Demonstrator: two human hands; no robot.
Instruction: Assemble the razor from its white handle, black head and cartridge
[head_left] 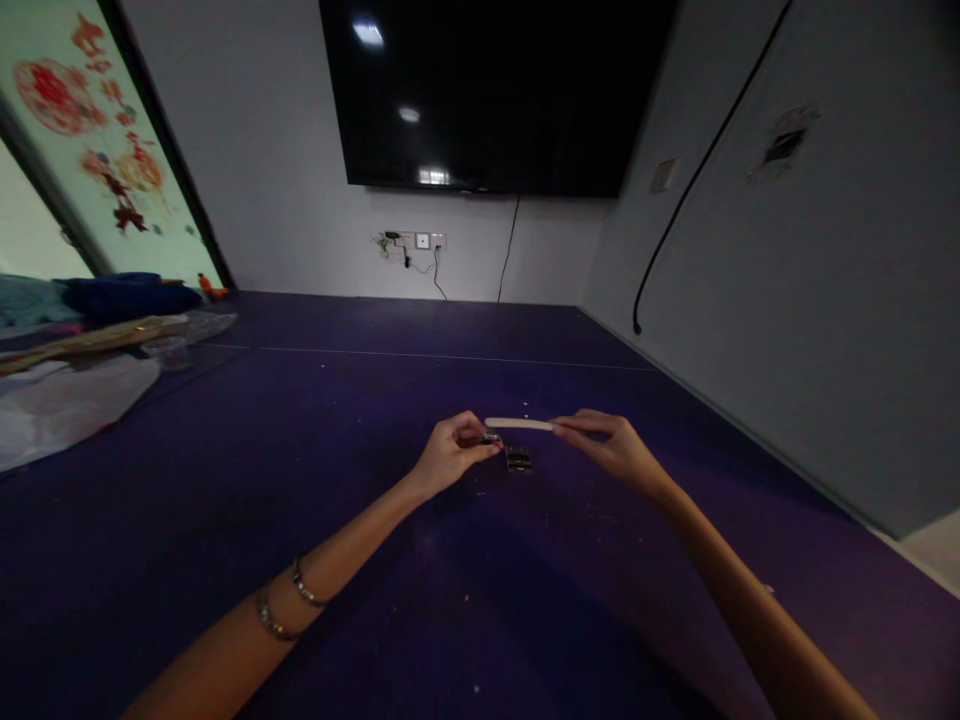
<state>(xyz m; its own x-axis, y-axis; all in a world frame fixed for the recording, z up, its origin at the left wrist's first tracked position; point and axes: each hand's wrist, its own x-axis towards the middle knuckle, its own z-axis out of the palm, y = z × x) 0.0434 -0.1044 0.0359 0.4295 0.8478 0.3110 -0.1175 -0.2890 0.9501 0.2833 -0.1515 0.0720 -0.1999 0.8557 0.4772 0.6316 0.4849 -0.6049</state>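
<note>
Two hands (444, 462) pinching, pale strip (520, 425) in right (616, 452)

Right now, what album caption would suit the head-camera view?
Over a purple surface, the left hand pinches a small item, the right hand a pale stick, with a dark object nearby.

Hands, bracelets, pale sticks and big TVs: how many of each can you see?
Hands: 2, left hand and right hand
Bracelets: 2, on the left arm
Pale stick: 1
Big TV: 1
Total: 6

Television mark (474, 191) illegible; nothing readable
</note>
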